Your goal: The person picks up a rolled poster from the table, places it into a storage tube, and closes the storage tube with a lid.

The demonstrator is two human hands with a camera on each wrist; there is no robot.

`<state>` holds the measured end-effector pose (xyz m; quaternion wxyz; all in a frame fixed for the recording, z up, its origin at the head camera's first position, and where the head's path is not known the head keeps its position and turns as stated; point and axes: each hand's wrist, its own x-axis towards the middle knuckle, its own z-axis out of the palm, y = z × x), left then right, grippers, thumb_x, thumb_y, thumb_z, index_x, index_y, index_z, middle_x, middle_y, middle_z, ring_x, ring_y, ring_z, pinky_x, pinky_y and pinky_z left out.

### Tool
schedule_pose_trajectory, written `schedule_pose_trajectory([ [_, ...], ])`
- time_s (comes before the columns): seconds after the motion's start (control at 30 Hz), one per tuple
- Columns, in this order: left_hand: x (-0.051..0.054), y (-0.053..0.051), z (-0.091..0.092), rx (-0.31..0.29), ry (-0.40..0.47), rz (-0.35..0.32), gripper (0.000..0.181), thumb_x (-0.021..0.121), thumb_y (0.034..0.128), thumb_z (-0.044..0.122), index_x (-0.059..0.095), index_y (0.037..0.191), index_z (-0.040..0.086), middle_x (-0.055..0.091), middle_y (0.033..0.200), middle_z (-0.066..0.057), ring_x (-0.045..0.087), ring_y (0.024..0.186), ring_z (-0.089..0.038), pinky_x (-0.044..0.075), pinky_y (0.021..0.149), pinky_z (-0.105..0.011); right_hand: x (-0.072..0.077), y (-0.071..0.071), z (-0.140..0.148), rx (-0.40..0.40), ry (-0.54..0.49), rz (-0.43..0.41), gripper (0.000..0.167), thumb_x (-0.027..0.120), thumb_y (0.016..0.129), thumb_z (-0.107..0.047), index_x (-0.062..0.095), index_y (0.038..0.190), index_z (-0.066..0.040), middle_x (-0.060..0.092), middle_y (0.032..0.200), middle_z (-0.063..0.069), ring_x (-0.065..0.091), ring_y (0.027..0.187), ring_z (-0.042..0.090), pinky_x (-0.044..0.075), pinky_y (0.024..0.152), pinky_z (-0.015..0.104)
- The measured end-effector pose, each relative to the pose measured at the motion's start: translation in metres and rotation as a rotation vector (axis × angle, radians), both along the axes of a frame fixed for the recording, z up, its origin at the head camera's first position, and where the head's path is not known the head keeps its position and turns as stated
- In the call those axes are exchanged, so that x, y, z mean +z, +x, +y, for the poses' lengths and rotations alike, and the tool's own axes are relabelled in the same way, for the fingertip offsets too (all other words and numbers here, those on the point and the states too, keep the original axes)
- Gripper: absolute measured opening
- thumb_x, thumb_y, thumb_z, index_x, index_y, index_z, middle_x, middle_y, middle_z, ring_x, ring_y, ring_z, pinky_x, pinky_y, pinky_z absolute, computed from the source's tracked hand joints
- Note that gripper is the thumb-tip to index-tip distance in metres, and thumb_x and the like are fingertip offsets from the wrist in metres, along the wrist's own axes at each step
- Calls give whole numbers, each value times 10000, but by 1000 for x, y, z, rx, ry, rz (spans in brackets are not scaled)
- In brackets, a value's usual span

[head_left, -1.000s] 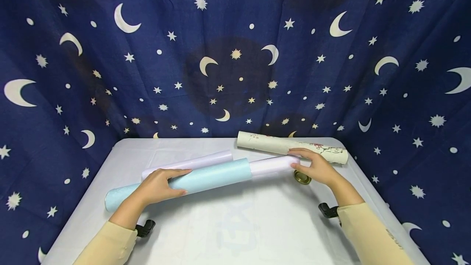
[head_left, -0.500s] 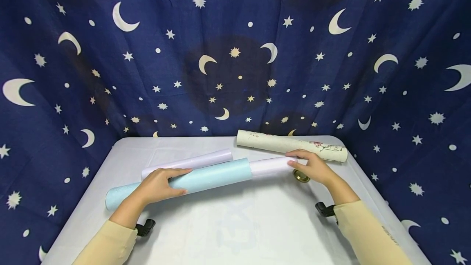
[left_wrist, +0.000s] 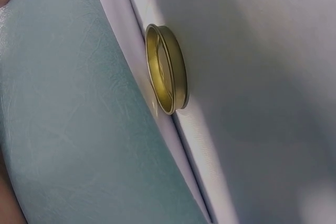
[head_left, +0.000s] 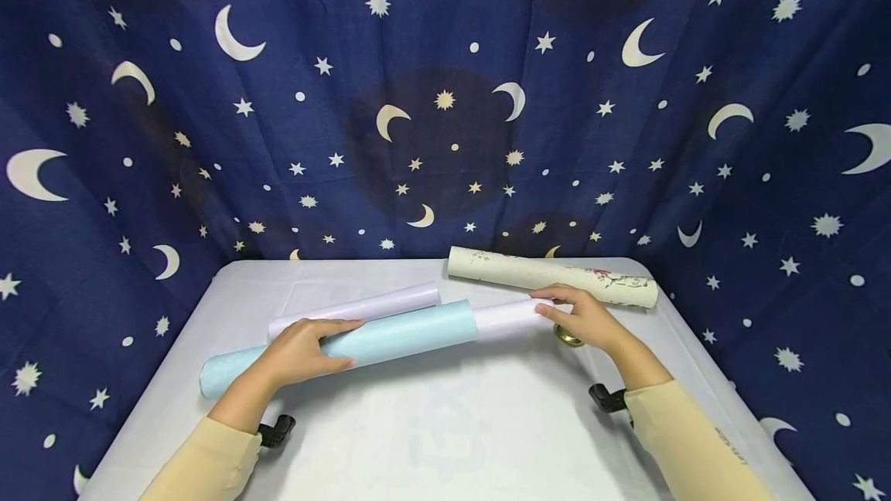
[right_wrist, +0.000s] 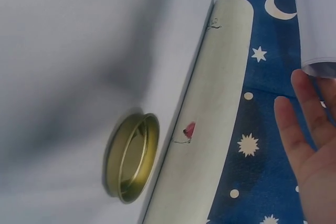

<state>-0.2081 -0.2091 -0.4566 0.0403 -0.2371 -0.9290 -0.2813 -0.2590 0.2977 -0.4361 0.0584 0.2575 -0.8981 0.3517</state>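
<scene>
My left hand point(head_left: 302, 350) grips a light blue tube point(head_left: 411, 329) around its middle, and the tube tilts up towards the right. A pale lavender roll point(head_left: 504, 318) sticks out of its right end. At the roll's free end is my right hand point(head_left: 581, 319), thumb in front and fingers behind. In the right wrist view two straight fingers of that hand reach the roll's open end point(right_wrist: 320, 65). Behind the blue tube lies another lavender roll point(head_left: 355, 306). A round gold lid point(head_left: 568, 335) lies beneath my right hand. The left wrist view also shows a gold lid point(left_wrist: 167, 69).
A cream tube with a blossom pattern point(head_left: 550, 275) lies at the back right of the white table point(head_left: 390, 439). A blue curtain with moons and stars point(head_left: 445, 99) hangs close around the back and sides.
My right hand has moved left with the end of the lavender roll, and less of the roll shows outside the blue tube. The left hand holds nearly still.
</scene>
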Motion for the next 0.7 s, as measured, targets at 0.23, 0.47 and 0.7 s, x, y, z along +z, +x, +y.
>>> schedule_pose_trajectory([
  [0.23,-1,-2,2,0,-1,3,645,854,741,520,645,1337,386,663,1291,70,630,1157,-190,515,932,-466,3,3,-10,19,-16,20,296,696,956,-146,702,1241,-66,686,1215,74,620,1100,222,526,934,452],
  [0.47,0,-1,2,-8,2,16,643,857,744,507,645,1338,382,662,1294,67,628,1158,-191,514,933,-468,2,6,-15,69,-99,-40,334,670,936,1,646,1265,49,655,1244,209,629,1023,272,543,908,447],
  [0.7,2,0,2,-8,3,26,643,862,741,494,648,1336,380,665,1289,68,629,1158,-187,515,935,-461,2,6,-13,122,-201,-94,340,660,945,-1,628,1280,50,630,1297,194,630,1088,236,506,945,237],
])
